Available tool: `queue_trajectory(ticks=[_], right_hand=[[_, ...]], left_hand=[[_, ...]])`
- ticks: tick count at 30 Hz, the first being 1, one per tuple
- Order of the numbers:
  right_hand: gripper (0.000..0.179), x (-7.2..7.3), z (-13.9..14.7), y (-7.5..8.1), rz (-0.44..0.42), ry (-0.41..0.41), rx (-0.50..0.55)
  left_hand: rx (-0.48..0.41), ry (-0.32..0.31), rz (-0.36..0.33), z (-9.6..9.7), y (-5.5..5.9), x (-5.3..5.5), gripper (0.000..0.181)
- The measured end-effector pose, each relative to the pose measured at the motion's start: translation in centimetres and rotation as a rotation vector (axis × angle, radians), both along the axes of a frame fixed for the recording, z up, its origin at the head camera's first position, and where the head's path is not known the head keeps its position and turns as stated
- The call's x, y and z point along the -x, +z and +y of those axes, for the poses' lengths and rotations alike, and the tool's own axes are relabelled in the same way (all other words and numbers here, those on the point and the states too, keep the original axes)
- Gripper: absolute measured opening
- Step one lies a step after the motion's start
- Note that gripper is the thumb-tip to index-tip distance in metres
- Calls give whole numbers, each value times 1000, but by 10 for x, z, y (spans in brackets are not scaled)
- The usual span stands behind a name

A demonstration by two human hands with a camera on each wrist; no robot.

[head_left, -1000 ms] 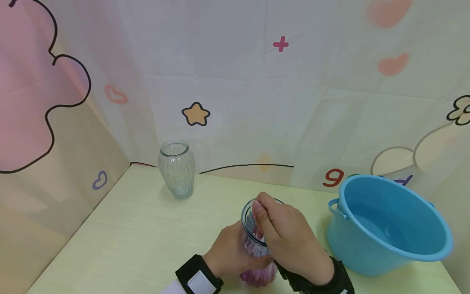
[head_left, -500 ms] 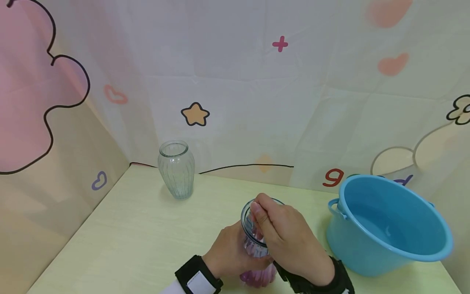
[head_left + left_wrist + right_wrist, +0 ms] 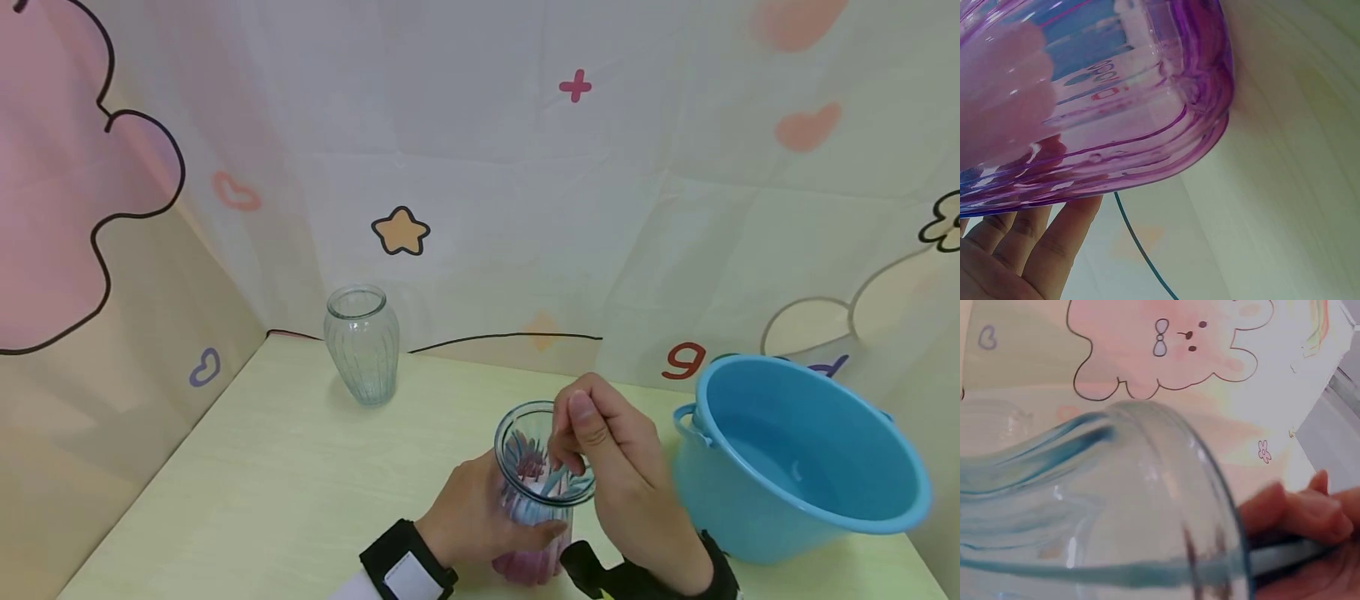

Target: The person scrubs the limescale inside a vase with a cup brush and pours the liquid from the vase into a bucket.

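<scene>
A ribbed glass vase [image 3: 528, 562], pink-purple at its base and bluish toward the rim, stands slightly tilted near the front of the table. My left hand [image 3: 476, 517] grips it round its body, and fingers show behind the purple glass [image 3: 1147, 144] in the left wrist view. At the mouth, my right hand [image 3: 626, 475] pinches a slim light blue handle [image 3: 1282, 556] that runs down inside the vase. What sits at the handle's lower end cannot be made out through the glass. The right fingertips are just inside the rim in the head view.
A second, clear glass vase [image 3: 362, 354] stands upright at the back left of the table [image 3: 262, 475]. To the right is a large light blue bucket [image 3: 720, 492]. A printed cloth [image 3: 480, 167] hangs behind the table.
My right hand has lifted a little and shifted right, uncovering more of the vase's mouth and part of the light blue handle. The left hand and the vase stay put.
</scene>
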State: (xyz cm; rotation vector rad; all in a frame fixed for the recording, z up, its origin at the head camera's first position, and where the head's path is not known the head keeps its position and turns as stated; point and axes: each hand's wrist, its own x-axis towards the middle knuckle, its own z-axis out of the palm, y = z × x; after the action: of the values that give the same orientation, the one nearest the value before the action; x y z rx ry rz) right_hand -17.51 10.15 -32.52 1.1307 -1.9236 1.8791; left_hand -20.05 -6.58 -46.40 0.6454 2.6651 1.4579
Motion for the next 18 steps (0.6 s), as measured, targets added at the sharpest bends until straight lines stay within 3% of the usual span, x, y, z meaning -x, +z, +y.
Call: queue_trajectory(ticks=[9,13,18], right_hand=[[30,3,4,4,7,157,210],[31,5,3,3,7,191,225],[31,5,2,0,-63,179,169]], left_hand=[[27,17,-31,0,0,2,79],[23,18,-16,0,1,1,78],[11,7,-12,0,2,1,77]])
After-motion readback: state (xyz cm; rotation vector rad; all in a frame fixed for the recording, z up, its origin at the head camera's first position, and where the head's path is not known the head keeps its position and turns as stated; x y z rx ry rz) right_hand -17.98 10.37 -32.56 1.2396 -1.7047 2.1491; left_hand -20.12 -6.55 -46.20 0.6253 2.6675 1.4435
